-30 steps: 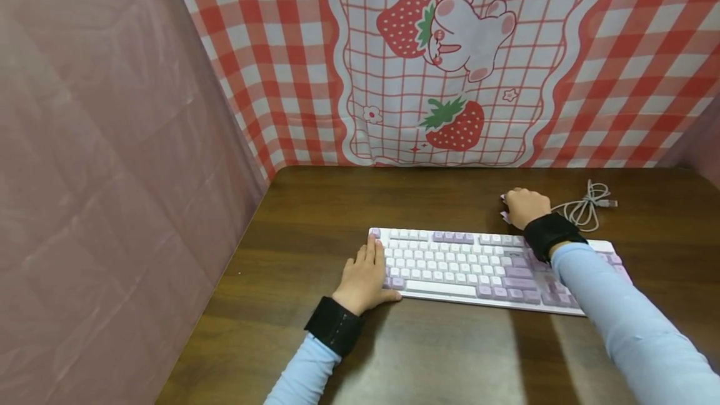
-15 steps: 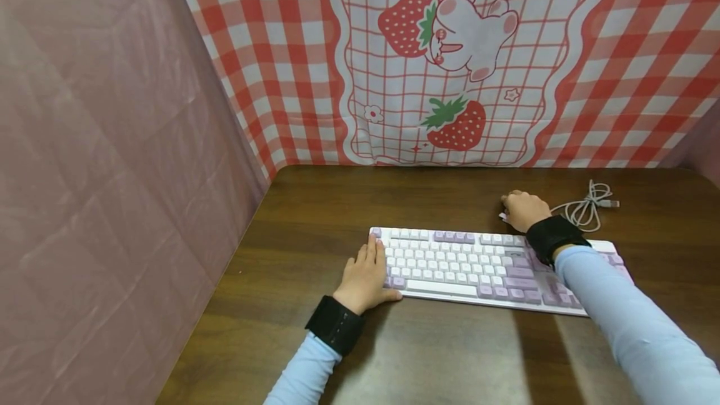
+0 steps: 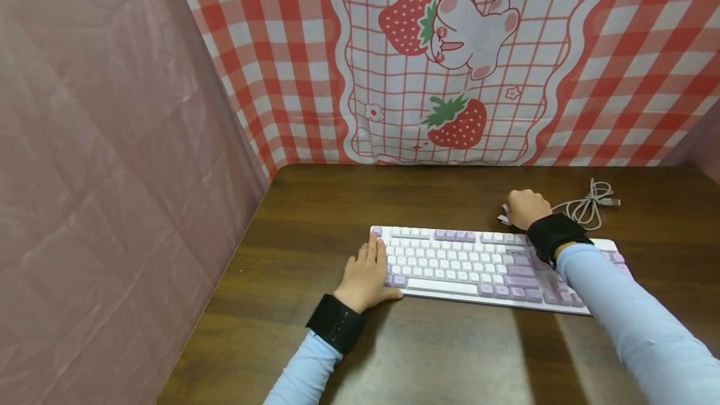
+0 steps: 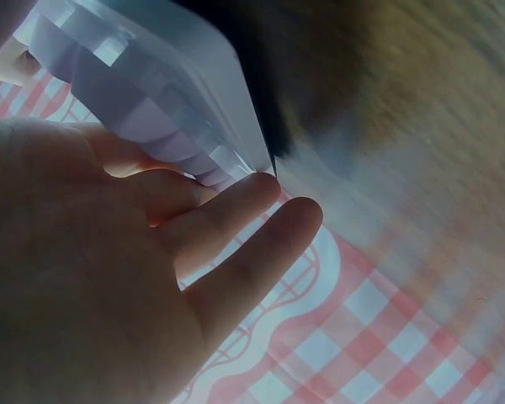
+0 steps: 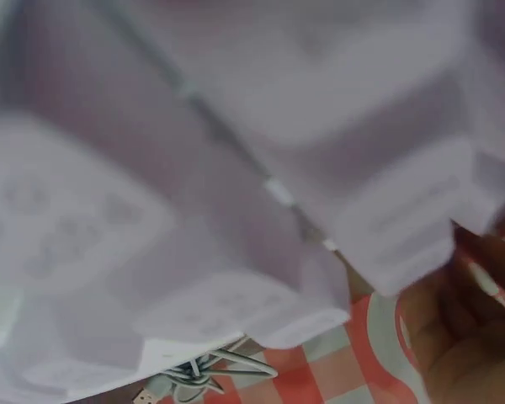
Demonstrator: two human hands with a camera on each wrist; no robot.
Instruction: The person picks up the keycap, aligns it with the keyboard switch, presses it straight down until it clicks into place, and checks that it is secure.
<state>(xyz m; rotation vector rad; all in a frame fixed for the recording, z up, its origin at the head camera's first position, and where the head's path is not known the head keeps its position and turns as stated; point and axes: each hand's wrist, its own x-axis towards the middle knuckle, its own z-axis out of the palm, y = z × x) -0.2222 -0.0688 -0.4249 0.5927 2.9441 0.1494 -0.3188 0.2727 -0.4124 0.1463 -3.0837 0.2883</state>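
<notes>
A white and lilac keyboard (image 3: 444,261) lies on the wooden table. My left hand (image 3: 364,272) rests at its left end, fingers straight over the edge keys and thumb by the front corner. In the left wrist view, that hand (image 4: 93,261) has its fingers extended along the keyboard's end. Reaching across the keyboard, my right hand (image 3: 529,208) is just behind its back edge with curled fingers. Small pale lilac pieces (image 3: 504,219) stick out at its fingertips; their kind is unclear. Large lilac keycaps (image 5: 236,303) hide much of the right wrist view.
A bundled pale cable (image 3: 587,206) with a USB plug (image 3: 610,202) lies behind the keyboard, its strand running toward my right hand. Behind the table (image 3: 337,199) hangs a red checked cloth (image 3: 292,80). A pink curtain (image 3: 112,174) hangs at the left.
My right hand turns slightly in place, and the pale lilac pieces at its fingertips shift position. The left hand and keyboard stay put.
</notes>
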